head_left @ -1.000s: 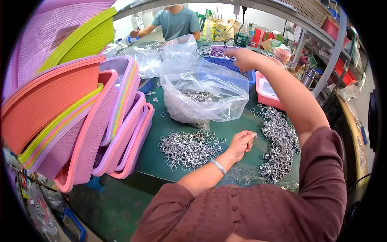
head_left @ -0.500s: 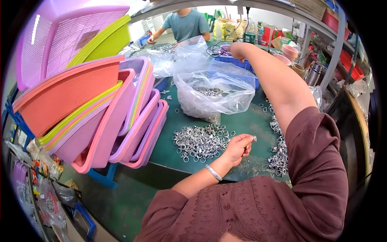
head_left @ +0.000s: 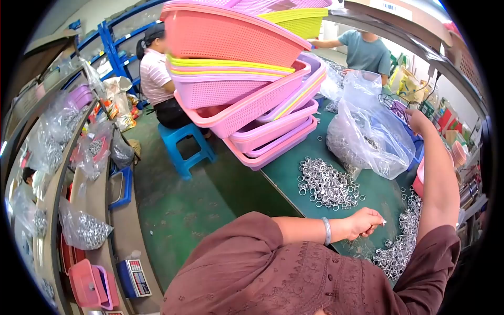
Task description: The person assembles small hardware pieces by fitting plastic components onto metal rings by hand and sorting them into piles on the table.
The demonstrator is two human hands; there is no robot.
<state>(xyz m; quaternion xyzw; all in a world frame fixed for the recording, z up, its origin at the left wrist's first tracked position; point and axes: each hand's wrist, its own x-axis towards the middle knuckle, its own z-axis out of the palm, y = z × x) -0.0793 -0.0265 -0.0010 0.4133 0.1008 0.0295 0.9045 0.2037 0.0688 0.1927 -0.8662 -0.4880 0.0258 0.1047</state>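
My left hand [head_left: 364, 223], with a bracelet at the wrist, is closed in a pinch on a small metal ring [head_left: 384, 223] over the green table [head_left: 283, 173]. A pile of metal rings [head_left: 328, 184] lies just beyond it. My right hand [head_left: 417, 122] reaches far forward beside the dark wires and the blue bin [head_left: 418, 144]; its fingers are bent, and what they hold, if anything, is too small to tell. Between the hands stands an open clear plastic bag [head_left: 367, 134] with rings inside. More rings [head_left: 399, 239] lie under my right arm.
Stacked pink, purple and green baskets [head_left: 236, 89] rise at the table's left edge. Beyond sit a person in a striped shirt [head_left: 155, 76] on a blue stool [head_left: 184, 149] and another in a teal shirt [head_left: 365, 52]. Shelves with bags [head_left: 86, 228] line the left.
The view has swung left, bringing the seated person, stool and shelves into sight. My left hand still pinches the ring; my right hand stays reached out by the wires.
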